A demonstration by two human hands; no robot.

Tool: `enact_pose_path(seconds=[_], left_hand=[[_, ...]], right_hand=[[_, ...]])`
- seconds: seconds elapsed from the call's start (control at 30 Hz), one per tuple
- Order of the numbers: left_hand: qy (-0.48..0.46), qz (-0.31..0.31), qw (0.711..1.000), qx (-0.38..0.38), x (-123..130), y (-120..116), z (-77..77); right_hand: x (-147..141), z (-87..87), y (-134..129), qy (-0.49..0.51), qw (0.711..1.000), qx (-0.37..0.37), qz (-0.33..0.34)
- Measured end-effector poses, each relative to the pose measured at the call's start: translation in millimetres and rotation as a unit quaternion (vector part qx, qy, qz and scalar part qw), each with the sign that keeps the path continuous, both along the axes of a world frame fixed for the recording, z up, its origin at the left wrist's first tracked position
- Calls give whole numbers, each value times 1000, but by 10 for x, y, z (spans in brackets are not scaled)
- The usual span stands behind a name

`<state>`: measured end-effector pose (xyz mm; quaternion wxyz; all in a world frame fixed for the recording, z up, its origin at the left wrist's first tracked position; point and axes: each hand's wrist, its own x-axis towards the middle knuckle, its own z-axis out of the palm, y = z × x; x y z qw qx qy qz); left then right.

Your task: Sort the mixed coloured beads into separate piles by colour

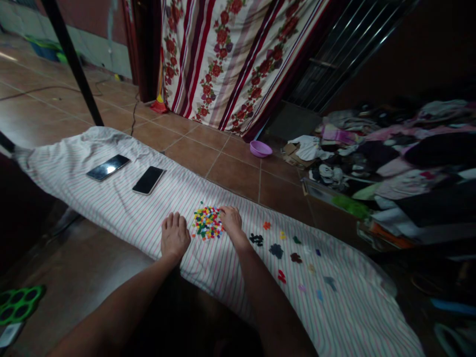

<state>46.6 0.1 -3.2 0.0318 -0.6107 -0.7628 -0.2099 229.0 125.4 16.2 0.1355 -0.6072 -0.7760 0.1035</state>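
Observation:
A loose pile of small multicoloured pieces [206, 223], bead-like in size, lies on a striped cloth [156, 218]. Just left of the pile, my left hand [175, 235] rests flat on the cloth with its fingers stretched out. My right hand [231, 220] is at the pile's right edge, fingers curled and pinched together; whatever may be between them is too small to make out. Sorted by colour, several little groups lie to the right, among them black pieces [256, 239], dark grey pieces [276, 251], brown pieces [296, 258], red pieces [281, 276] and orange pieces [267, 225].
Two phones, one with a glare on its screen [107, 167] and a dark one [148, 180], lie on the cloth's left part. Beyond, on the tiled floor, sits a purple basin [261, 148] before a floral curtain [219, 64]. Heaped clothes [405, 144] fill the right side.

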Motion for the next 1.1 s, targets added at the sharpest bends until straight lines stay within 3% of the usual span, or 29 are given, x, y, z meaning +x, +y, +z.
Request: enact_pose_path(seconds=[0.33,0.53,0.63,0.73,0.83,0.93,1.1], left_hand=[[-3,4,1000,5,12,-7,36],[9,2,1000,5,2,-1,6],[18,4,1000,4,0,0,-6],[25,2,1000,10,0,-5,-11],[28,0,999,15,0,-10,-10],[28,1,1000,13,-1,-13,-5],[27,3,999,20,6,-24,8]], right_hand=[[-21,-6,51,19,999,-15,-36],[37,-39,-4,180,983,-8,-44],[3,-37,-50,335,940,-25,-59],[-55,-7,-124,503,858,-70,-79],[-93,49,-236,595,787,-134,-93],[-87,130,-363,627,754,-169,-100],[5,274,-527,654,730,-170,-107]])
